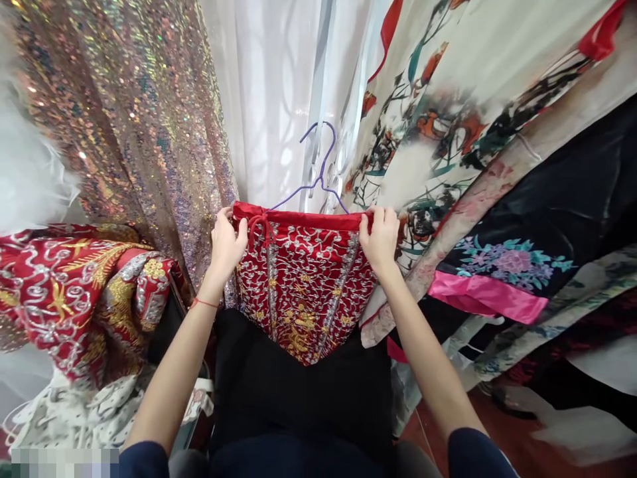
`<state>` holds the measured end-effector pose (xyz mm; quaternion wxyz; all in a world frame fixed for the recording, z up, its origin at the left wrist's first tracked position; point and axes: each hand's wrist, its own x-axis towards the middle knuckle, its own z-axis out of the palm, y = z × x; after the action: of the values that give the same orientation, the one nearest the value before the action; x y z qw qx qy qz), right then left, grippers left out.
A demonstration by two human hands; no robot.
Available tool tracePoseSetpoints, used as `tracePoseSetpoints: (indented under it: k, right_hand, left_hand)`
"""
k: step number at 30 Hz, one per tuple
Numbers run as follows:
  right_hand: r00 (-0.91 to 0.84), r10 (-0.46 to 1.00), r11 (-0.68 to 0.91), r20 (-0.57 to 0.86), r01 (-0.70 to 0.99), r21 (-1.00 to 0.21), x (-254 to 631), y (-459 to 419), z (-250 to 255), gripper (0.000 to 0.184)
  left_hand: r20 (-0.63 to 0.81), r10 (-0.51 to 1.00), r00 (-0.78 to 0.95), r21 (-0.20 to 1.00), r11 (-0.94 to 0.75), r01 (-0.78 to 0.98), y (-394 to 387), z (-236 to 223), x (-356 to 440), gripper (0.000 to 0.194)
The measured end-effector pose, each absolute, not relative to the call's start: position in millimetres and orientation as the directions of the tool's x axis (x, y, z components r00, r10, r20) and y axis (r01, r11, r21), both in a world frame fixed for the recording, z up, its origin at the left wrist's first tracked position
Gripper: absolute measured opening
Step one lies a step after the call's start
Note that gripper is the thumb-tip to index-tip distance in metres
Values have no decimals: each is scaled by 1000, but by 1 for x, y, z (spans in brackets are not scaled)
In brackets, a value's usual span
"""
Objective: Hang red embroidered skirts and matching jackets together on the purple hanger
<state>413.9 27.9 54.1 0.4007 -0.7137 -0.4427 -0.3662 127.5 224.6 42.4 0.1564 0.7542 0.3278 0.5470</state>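
Observation:
A red embroidered skirt [308, 272] with silver swirls and gold flowers is spread between my hands, its lower part draped over my black-clad lap. My left hand [227, 239] pinches the left end of its plain red waistband, close to a tied red cord [261, 226]. At the opposite end, my right hand [381, 236] grips the waistband between thumb and fingers. A purple wire hanger [322, 169] rises from behind the waistband, hook upward; its lower part is hidden by the cloth.
To the left, a matching red and gold embroidered garment [74, 292] lies heaped above white spotted fabric [74, 411]. Sequinned cloth [134, 113] hangs behind it. White drapery [269, 86] hangs ahead, and floral garments [432, 126] and a dark embroidered one [562, 206] crowd the right.

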Motion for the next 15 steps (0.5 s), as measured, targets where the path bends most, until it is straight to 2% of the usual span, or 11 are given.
tracePoseSetpoints:
  k: [2, 5, 8, 12, 15]
  right_hand:
    - [333, 337, -291, 881, 926, -239, 402, 28, 55, 30]
    - [312, 333, -254, 890, 939, -234, 383, 28, 59, 34]
    - [288, 331, -208, 899, 951, -229, 361, 31, 68, 35]
    - [191, 397, -111, 898, 981, -159, 316, 53, 79, 35]
    - [32, 497, 23, 867, 998, -50, 268, 76, 81, 33]
  left_hand:
    - [757, 610, 235, 500, -772, 391, 204, 42, 110, 49]
    - [800, 504, 326, 334, -825, 456, 173, 46, 67, 43]
    - [832, 474, 287, 253, -786, 564, 150, 48, 12, 49]
    - [799, 582, 150, 294, -596, 747, 142, 22, -54, 94]
    - [739, 671, 59, 404, -511, 758, 151, -10, -83, 119]
